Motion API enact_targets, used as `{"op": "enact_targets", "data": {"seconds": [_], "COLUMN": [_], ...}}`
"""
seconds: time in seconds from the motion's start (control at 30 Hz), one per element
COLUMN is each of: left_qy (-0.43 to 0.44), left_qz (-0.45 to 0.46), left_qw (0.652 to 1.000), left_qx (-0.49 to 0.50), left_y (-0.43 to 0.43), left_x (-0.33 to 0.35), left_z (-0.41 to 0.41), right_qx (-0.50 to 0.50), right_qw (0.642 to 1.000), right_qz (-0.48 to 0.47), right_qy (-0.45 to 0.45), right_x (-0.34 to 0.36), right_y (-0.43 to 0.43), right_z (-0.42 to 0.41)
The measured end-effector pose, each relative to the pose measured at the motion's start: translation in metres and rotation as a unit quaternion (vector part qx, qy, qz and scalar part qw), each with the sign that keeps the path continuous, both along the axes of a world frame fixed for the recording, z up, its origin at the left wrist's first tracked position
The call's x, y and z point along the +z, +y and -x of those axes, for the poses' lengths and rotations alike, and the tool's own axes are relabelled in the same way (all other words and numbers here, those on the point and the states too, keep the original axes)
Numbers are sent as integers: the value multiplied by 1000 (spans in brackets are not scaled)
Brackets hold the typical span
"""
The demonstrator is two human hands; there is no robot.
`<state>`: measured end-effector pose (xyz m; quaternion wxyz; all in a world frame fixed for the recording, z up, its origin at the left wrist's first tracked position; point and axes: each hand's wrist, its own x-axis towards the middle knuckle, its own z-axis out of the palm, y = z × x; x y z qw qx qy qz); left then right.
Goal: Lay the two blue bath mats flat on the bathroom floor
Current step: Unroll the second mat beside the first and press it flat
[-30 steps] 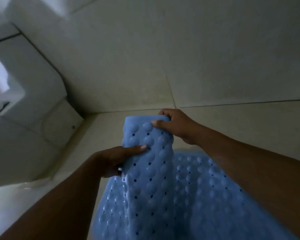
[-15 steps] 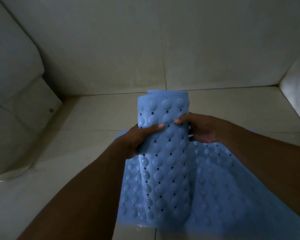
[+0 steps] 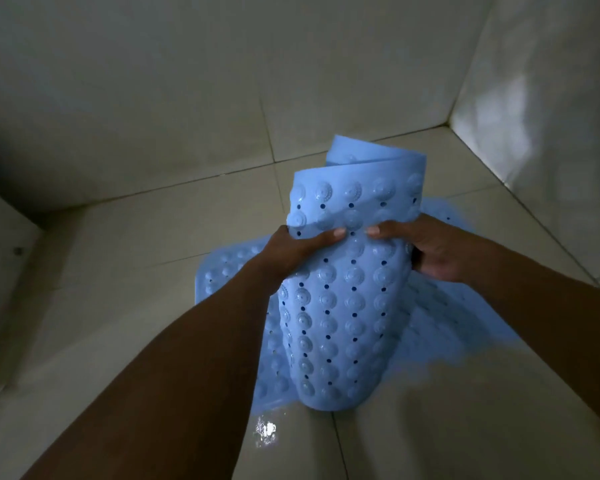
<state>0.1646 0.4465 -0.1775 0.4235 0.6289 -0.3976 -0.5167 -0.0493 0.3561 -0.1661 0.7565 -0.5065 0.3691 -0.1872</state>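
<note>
Your left hand and right hand, fingers curled, grasp the rolled blue studded rubber bath mat above a flat blue mat.

My left hand: thumb in front, gripping rolled bath mat.
My right hand: mirrored grip opposite.
My forearms: bare, converging forward.

Dim bathroom corner: pale tiled walls, wet glossy tiled floor.
</note>
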Motion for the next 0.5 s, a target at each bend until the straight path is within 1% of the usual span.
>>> {"op": "enact_targets", "data": {"seconds": [0.1, 0.17, 0.23, 0.27, 0.33, 0.4, 0.5], "left_qy": [-13, -32, -64, -71, -91, -140, -237], "left_qz": [-41, -122, -233, -263, -271, -262, -288], "left_qw": [999, 992, 970, 961, 957, 955, 925], "left_qx": [-7, -1, -27, -39, -45, 1, 70], "left_y": [5, 14, 25, 31, 46, 66, 103], "left_x": [10, 13, 12, 8, -8, -34, -78], "left_z": [13, 24, 30, 34, 46, 56, 64], "right_qx": [-48, -72, -49, -24, 19, 47, 81], "right_qw": [996, 987, 979, 975, 952, 922, 891], "right_qz": [40, 66, 57, 36, -5, -29, -23], "right_qy": [64, 127, 188, 220, 306, 383, 446], "right_x": [13, 20, 21, 18, 6, -19, -58], "right_y": [10, 13, 14, 14, 21, 39, 70], "right_z": [17, 26, 35, 37, 42, 47, 53]}}
